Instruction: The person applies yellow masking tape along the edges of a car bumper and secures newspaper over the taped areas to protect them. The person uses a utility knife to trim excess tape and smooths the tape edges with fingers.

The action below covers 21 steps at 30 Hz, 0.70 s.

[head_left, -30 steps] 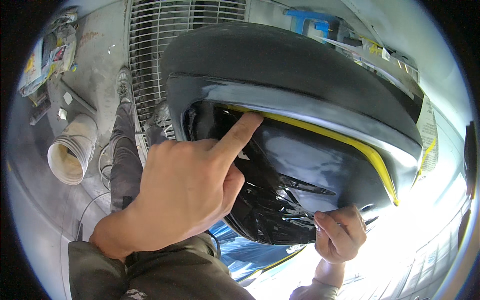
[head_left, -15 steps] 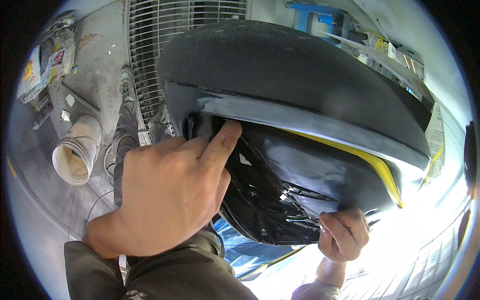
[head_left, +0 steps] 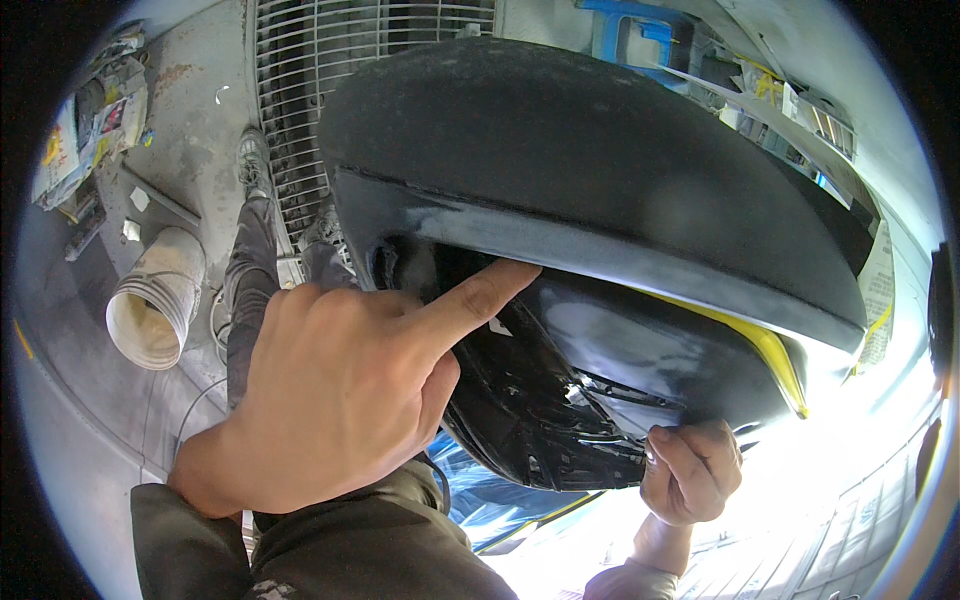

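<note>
- Reaching from the left with the left hand (head_left: 335, 390), index finger extended, remaining fingers bent under, palm hidden; cannot tell whether holding anything.
- Touching, with that index fingertip, the near edge of a smooth dark-grey band (head_left: 560, 236) on a large, curved, matt-black shell (head_left: 590, 140).
- Placed at the centre of the scene, beyond both hands, with a glossy black hollow side facing near.
- Bearing, below the right part of the band, a narrow bright-yellow strip (head_left: 765, 347), bent nearward at the right end.
- Curling the right hand (head_left: 692, 470) at the shell's near right rim; cannot tell whether pinching that rim.
- At left, on the grey floor (head_left: 195, 100), a ribbed white bucket (head_left: 170, 270); far left of centre, a metal grating (head_left: 300, 100).
</note>
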Tool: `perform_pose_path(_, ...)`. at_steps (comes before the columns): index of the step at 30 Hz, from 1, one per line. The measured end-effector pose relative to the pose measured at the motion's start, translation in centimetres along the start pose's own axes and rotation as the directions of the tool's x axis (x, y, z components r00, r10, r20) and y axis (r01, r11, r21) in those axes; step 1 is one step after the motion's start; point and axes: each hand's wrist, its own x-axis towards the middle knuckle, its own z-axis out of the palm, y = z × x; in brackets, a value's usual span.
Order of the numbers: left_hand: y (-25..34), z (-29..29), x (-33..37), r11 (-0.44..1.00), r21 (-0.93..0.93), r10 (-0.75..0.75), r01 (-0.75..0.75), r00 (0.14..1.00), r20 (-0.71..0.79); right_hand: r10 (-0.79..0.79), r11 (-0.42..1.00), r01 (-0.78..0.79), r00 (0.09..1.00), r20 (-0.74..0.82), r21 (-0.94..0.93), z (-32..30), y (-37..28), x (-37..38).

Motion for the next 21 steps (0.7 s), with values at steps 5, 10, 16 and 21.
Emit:
perform_pose_path(5,0.1,-1.3,0.5,0.999,0.031,-0.012,0.008,0.993,0.115,-0.002,1.0,0.002,1.0,-0.019,-0.003,0.2,0.2,0.1)
perform_pose_path(10,0.3,-1.7,0.6,0.992,0.121,0.008,-0.022,0.993,0.116,-0.002,1.0,0.002,1.0,-0.01,-0.006,0.0,0.2,0.2)
perform_pose_path(16,-0.4,-1.5,0.3,0.988,0.108,0.101,-0.112,0.989,0.104,0.014,1.0,-0.014,1.0,-0.009,0.003,0.0,0.3,0.0)
perform_pose_path(21,-1.1,-0.9,-0.9,0.986,0.023,0.168,-0.167,0.978,-0.121,0.036,0.999,-0.035,0.998,-0.053,0.02,0.1,0.0,-0.4)
